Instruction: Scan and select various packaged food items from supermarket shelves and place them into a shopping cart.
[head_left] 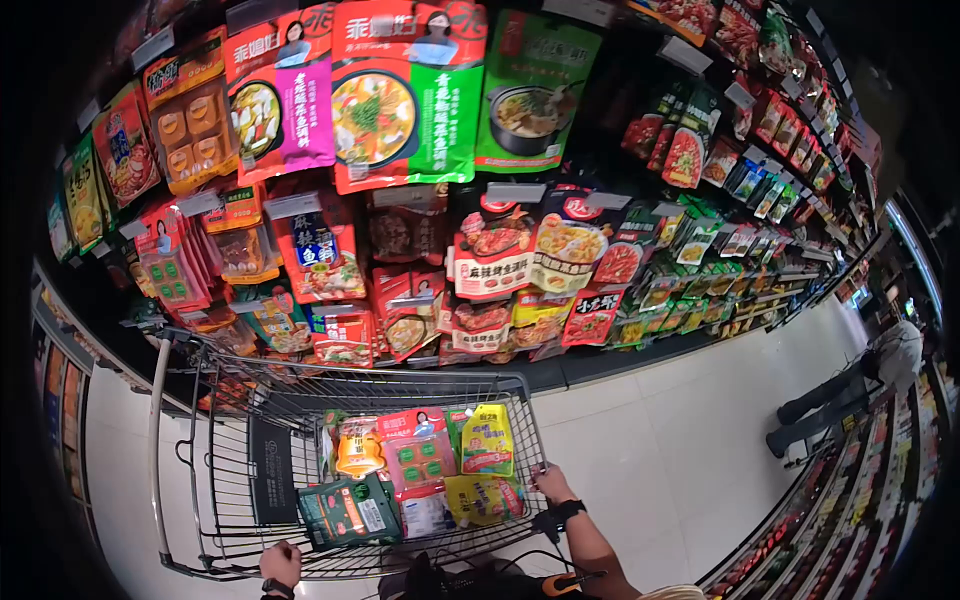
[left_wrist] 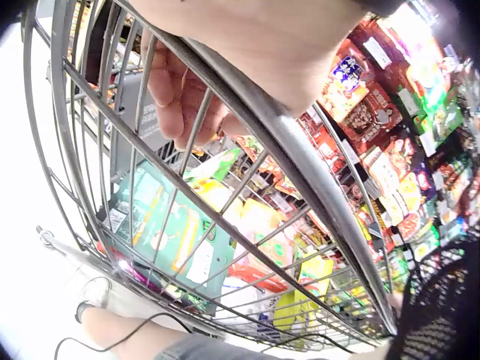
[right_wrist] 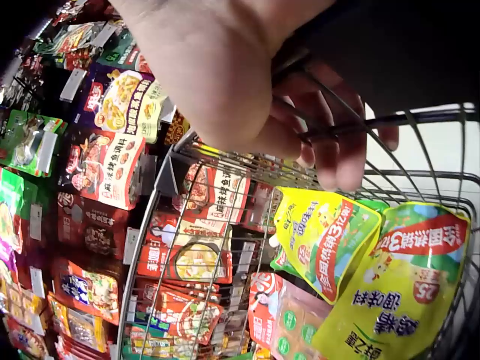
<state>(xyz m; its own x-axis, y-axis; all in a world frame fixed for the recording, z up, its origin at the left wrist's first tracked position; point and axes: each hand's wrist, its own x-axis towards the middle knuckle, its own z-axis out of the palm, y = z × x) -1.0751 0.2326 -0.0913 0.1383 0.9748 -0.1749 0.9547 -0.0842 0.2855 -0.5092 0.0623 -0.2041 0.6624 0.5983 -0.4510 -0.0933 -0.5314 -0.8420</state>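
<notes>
A wire shopping cart (head_left: pixel 450 376) stands in front of me, side-on to the shelf. My left hand (head_left: pixel 281 565) grips its near rim at the lower left. In the left wrist view the fingers (left_wrist: pixel 171 97) curl over the metal rail into the basket. At the right end, my right hand (head_left: pixel 553 485) holds the rim, its fingers (right_wrist: pixel 349 154) wrapped over the wire. Inside lie a dark green package (head_left: pixel 350 512), a red-and-pink pouch (head_left: pixel 418 455), an orange-labelled pack (head_left: pixel 360 447) and two yellow seasoning pouches, one upper (head_left: pixel 487 440) and one lower (head_left: pixel 482 500).
A shelf with hanging seasoning pouches (head_left: pixel 405 100) runs along the far side of the cart. Pale floor tiles (head_left: pixel 640 450) stretch to the right. Another person (head_left: pixel 890 360) is in the aisle at the right, beside a second shelf (head_left: pixel 830 510). A black cable (left_wrist: pixel 120 341) hangs near my legs.
</notes>
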